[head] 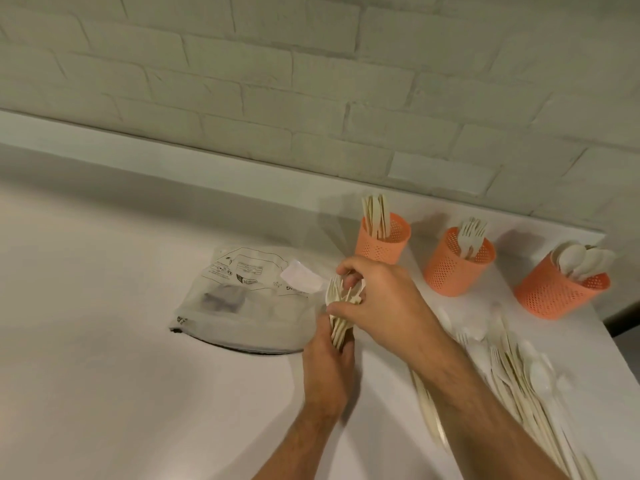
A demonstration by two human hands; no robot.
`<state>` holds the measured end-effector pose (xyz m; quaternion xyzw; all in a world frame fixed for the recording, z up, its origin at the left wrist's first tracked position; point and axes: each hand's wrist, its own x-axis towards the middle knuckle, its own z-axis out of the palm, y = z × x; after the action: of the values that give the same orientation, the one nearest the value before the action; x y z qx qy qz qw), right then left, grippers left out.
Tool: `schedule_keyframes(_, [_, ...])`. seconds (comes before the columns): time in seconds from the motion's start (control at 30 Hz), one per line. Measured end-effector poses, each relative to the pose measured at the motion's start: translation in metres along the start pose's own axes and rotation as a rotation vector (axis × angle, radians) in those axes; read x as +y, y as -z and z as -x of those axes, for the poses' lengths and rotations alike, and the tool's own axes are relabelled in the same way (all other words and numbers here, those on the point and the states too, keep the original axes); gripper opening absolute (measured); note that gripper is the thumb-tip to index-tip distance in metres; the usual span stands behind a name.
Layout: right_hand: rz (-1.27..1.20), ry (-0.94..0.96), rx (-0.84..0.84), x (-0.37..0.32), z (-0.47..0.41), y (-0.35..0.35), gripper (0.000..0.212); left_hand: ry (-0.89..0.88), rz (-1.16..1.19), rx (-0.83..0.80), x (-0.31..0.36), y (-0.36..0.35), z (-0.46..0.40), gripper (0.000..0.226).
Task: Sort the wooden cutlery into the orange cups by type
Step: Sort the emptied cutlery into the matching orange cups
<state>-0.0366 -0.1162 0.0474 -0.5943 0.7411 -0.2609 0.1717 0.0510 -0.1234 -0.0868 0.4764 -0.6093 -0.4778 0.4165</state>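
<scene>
My left hand (327, 372) grips a bundle of wooden forks (338, 306) by the handles, tines pointing up. Over the bundle's top, my right hand (379, 299) pinches the fork heads with thumb and fingers. Three orange mesh cups stand along the back right: the left cup (381, 245) holds knives, the middle cup (453, 271) holds forks, the right cup (554, 294) holds spoons. A loose pile of mixed wooden cutlery (519, 368) lies on the white counter to the right of my arms.
A flat, printed packaging bag (242, 306) lies on the counter just left of my hands. A white brick wall with a low ledge (173, 161) runs behind. The counter's right edge (620, 344) drops off past the spoon cup.
</scene>
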Motion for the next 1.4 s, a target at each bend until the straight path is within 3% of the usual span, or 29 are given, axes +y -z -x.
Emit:
schedule_keyframes(0.2, [-0.045,-0.041,-0.124,0.005,-0.002,0.017,0.047,-0.016,0.031,-0.016,0.001,0.002,0.001,0.03])
schedule_keyframes(0.57, [0.015,0.091,-0.12,-0.001,-0.003,0.034,0.02,0.007,0.111,-0.081,0.0,0.003,-0.002,0.023])
schedule_keyframes(0.87, [-0.234,0.032,-0.046,0.007,-0.002,0.052,0.02,-0.012,0.127,-0.074,-0.004,0.005,-0.002,0.033])
schedule_keyframes(1.03, [-0.14,-0.002,-0.151,0.008,0.004,0.038,0.027,-0.068,0.07,-0.091,-0.009,0.003,-0.003,0.038])
schedule_keyframes(1.4, [-0.291,-0.079,0.047,0.019,0.012,0.053,0.025,-0.098,0.105,-0.082,-0.011,0.004,-0.002,0.028])
